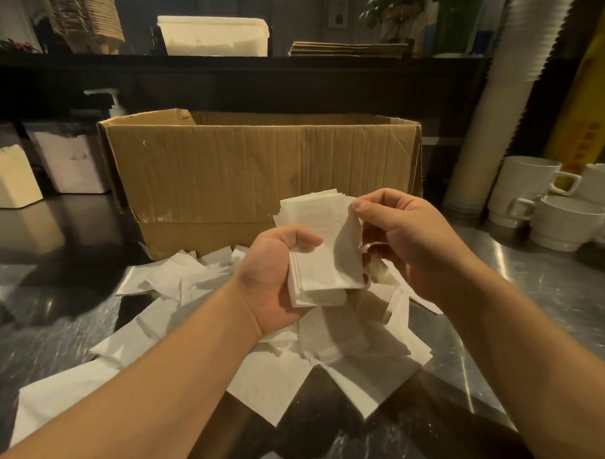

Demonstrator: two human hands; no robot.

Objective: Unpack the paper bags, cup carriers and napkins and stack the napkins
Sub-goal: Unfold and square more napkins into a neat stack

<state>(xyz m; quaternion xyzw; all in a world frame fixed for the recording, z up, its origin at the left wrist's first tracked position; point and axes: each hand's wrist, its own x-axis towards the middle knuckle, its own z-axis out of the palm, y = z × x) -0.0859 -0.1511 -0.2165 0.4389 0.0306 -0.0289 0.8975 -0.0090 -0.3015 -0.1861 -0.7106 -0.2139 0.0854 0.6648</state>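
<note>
Left hand (278, 278) has a full grip round the napkin stack (315, 249); right hand (397, 239) pinches the top napkin (346, 258), above loose napkins (179, 285) on the worktop (553, 289).

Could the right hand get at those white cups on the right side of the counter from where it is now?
Probably yes, but not freely: the right hand is pinching a napkin at the stack that the left hand holds. Bare counter lies between it and the white cups.
</note>
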